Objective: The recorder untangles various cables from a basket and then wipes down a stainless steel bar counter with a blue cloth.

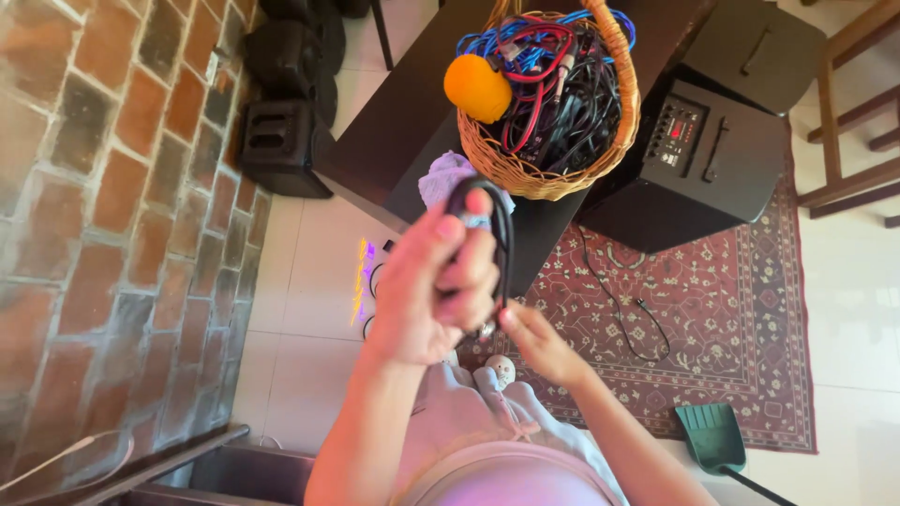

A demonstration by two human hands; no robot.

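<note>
Head view: two hands, left hand point(427, 290), right hand point(539, 345), one black cable point(499, 234).

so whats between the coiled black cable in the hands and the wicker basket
In the head view, a pale crumpled cloth lies on the dark table between the coiled black cable and the wicker basket; otherwise only bare tabletop.

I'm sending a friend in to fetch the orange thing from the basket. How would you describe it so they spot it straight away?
Start at the dark table above the patterned red rug. On it stands a wicker basket stuffed with tangled black, red and blue cables. The orange ball-shaped foam piece sits at the basket's left rim, the only round, bright orange thing among the cords.
</note>
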